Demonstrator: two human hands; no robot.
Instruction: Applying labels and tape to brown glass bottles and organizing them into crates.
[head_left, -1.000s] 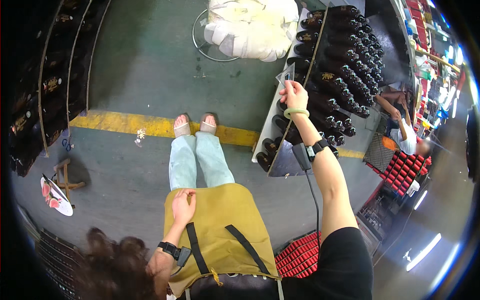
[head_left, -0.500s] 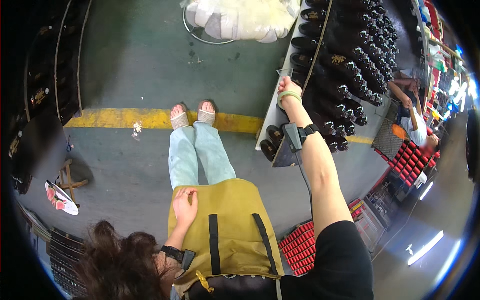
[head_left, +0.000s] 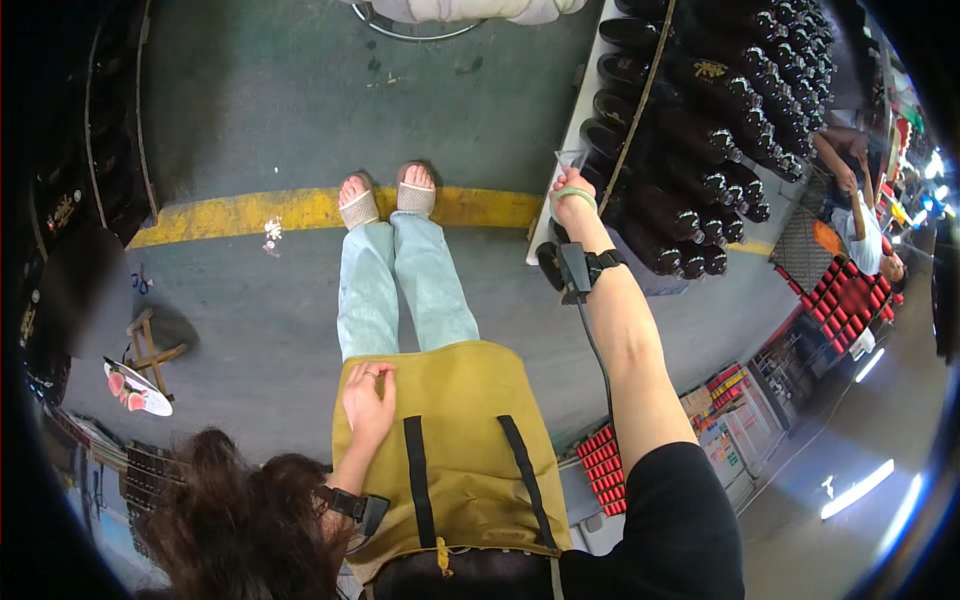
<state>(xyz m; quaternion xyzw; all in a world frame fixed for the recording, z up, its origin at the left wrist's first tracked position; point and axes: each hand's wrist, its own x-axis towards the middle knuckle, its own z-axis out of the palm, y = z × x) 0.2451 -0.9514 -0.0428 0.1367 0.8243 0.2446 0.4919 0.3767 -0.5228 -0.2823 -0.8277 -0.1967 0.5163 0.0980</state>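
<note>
My right arm reaches out toward a rack of dark glossy bottles [head_left: 690, 140]. In my right hand [head_left: 571, 195], fingers closed, is a small clear cup-like piece [head_left: 571, 159], close to the rack's pale edge [head_left: 578, 125]. A light green bangle [head_left: 574, 193] circles that wrist. My left hand [head_left: 369, 398] rests on the upper part of a mustard-yellow apron [head_left: 470, 390], its fingers curled inward and a ring on one of them. Nothing shows in it. Each forearm carries a strapped-on dark device.
A yellow stripe [head_left: 470, 207] crosses the green-grey floor before my feet. At the left are a low wooden stool [head_left: 152, 352], a white plate [head_left: 140, 388] with pinkish pieces, and another dark rack. A white bundle [head_left: 470, 8] lies ahead. A person [head_left: 855, 215] sits far right near red stacks [head_left: 845, 300].
The view has shifted forward, and the white bundle has moved toward the upper edge. My right hand still holds the clear piece by the rack; my left hand stays on the apron.
</note>
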